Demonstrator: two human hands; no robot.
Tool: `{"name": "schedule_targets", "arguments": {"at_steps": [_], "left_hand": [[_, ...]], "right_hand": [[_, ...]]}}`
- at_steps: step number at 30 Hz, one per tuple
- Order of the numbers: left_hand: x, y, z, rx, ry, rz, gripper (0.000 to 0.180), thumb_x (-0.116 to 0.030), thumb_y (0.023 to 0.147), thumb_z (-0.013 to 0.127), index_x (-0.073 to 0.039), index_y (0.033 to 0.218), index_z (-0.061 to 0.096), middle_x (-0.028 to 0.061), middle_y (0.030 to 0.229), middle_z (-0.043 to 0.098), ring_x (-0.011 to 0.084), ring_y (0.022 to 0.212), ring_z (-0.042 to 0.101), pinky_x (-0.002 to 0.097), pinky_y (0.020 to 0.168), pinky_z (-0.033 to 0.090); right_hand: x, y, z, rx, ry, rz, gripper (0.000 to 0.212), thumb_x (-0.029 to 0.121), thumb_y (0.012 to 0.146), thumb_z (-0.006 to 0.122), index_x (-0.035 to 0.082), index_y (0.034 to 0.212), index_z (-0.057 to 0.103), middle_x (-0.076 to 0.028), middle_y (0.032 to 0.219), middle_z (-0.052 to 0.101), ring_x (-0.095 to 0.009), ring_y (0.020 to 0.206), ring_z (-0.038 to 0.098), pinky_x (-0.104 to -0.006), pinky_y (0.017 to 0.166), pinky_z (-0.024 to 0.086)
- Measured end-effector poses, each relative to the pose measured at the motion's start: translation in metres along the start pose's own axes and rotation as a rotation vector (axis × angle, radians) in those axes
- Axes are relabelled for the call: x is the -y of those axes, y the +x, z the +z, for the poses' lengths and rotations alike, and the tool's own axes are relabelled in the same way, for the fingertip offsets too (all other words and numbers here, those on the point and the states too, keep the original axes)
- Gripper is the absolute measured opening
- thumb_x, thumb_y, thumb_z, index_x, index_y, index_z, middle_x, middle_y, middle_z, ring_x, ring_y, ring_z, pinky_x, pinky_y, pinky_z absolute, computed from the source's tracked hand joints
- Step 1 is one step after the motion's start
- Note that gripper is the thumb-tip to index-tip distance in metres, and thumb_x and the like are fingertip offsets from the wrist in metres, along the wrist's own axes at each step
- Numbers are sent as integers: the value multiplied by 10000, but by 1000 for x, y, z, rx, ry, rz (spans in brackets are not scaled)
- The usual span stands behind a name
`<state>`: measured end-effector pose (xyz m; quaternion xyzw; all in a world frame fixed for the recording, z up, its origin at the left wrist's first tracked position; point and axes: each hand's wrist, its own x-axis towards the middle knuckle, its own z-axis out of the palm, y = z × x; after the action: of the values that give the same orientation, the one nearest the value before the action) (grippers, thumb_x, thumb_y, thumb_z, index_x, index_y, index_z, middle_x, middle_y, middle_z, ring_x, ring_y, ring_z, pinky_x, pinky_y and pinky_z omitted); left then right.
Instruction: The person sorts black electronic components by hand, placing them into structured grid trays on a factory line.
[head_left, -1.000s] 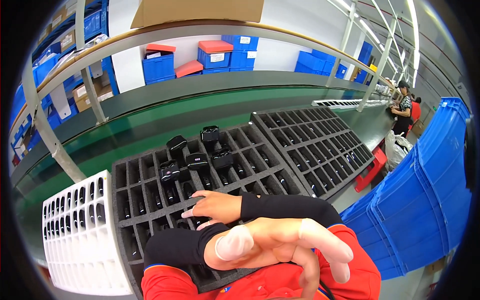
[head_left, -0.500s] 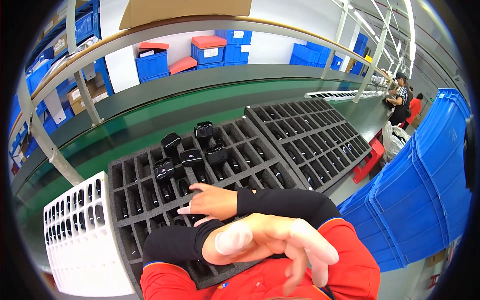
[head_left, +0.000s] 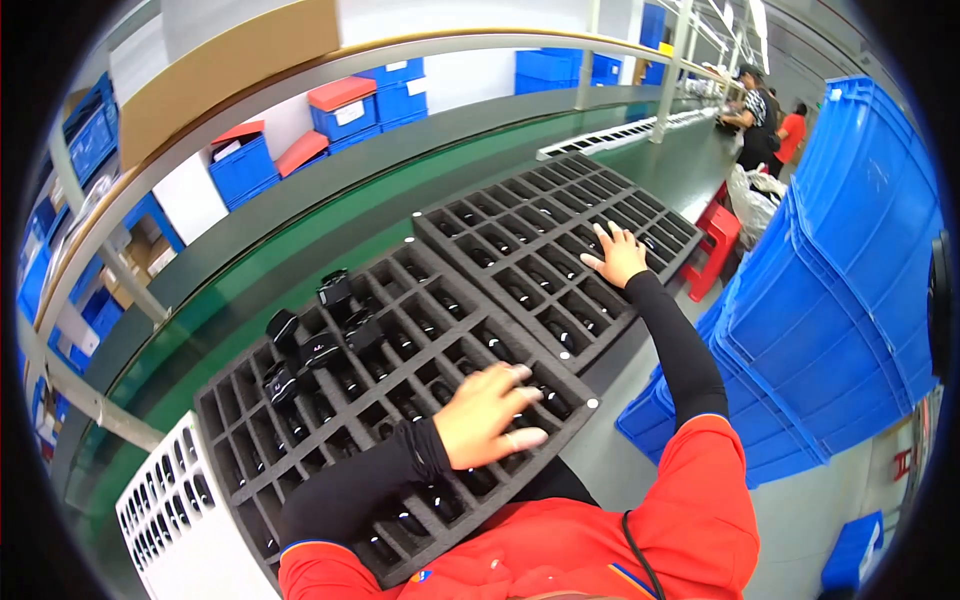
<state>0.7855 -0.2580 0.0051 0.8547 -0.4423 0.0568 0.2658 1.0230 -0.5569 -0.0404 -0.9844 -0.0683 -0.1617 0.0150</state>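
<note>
My left hand hovers over the right part of a dark grey foam tray, its fingers spread and nothing visible in them. Farther right, my right hand reaches over a second dark foam tray, fingers apart over the compartments; whether the fingertips touch a piece cannot be made out. Glossy black parts sit in many slots of both trays. Several bulkier black pieces, one a dark case-like piece, lie on top of the nearer tray at its back left. My left forearm covers some of its front slots.
A white tray with rows of black parts stands at the left. Behind runs a green conveyor under a metal rail. Tall stacked blue crates rise at the right beside a red stool. People work at the far right.
My arms were crossed over the nearer tray and are now apart. The right hand has gone right to the second tray; the left hand has lowered over the nearer one. The view has shifted right.
</note>
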Motion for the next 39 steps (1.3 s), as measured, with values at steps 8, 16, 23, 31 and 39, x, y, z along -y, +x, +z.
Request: {"name": "schedule_targets", "arguments": {"at_steps": [8,16,23,31,39], "left_hand": [[16,32,21,172,286,-295,579,-398,789,610,-82,1241,435,193,1347,327,397,1280,252,560,1016,204],[15,49,23,215,240,-378,566,-360,756,645,-82,1211,455,179,1345,340,396,1284,250,545,1023,195],[17,45,24,186,208,-370,534,-352,759,646,-76,1179,463,167,1342,362,388,1295,245,543,1026,185],[19,40,38,159,186,-324,376,-249,833,580,-84,1135,426,107,1347,399,330,1326,228,561,1020,152],[19,28,46,50,192,-309,315,-268,843,553,-75,1075,466,121,1263,439,313,1303,268,622,963,227]], "right_hand": [[-42,24,18,64,77,-6,661,454,777,564,137,1322,366,-142,1405,274,-337,1289,255,-640,970,213],[-92,42,16,34,83,-70,625,430,767,562,168,1308,388,-122,1384,323,-320,1277,285,-592,975,245],[-92,39,19,-2,85,-61,612,439,769,570,184,1299,399,-111,1373,334,-304,1274,294,-588,984,238],[-86,29,20,39,47,20,639,510,776,518,198,1317,384,-128,1396,307,-297,1299,256,-635,963,201],[-63,25,31,20,50,46,655,556,794,487,183,1323,383,-135,1403,299,-293,1302,254,-603,999,186]]}}
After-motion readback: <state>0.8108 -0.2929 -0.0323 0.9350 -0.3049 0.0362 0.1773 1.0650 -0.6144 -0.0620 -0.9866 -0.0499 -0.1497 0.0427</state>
